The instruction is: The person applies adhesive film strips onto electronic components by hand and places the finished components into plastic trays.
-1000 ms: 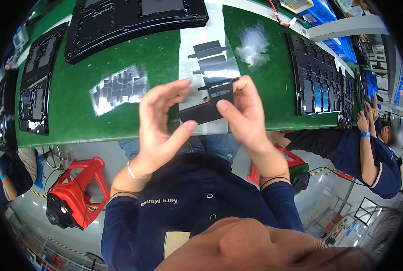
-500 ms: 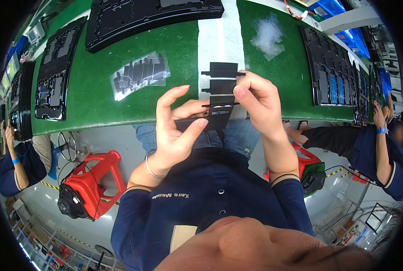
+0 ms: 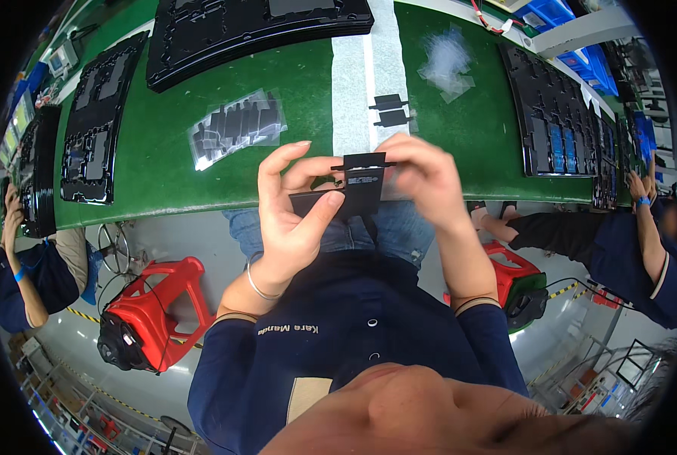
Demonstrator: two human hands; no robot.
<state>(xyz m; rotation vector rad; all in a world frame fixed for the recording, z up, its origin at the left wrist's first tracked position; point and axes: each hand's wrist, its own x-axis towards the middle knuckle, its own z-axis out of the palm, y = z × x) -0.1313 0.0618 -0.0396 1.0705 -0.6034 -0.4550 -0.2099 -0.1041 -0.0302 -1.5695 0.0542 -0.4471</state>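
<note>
My left hand (image 3: 284, 227) grips a flat black L-shaped part (image 3: 363, 196) with small pale print, like a battery pack, between thumb and fingers. It is held above my lap at the bench's near edge. A black tabbed sticker (image 3: 364, 161) lies across the part's far end, its narrow tabs sticking out sideways. My right hand (image 3: 429, 182) is beside that end, its fingers smeared by motion; whether they touch the sticker cannot be made out. Two more black tabbed stickers (image 3: 391, 118) lie on the white strip (image 3: 351, 91) of the bench, beyond my hands.
Clear sheets with black stickers (image 3: 240, 125) lie on the green bench (image 3: 156, 163) at left. Crumpled clear film (image 3: 446, 61) is at right. Black trays (image 3: 255, 38) are stacked at the back, with others (image 3: 554, 121) at the right. Co-workers sit on both sides.
The row of black stickers has come apart: two now lie on the white strip, and one remains at the part's end. My right hand has drawn down toward the part.
</note>
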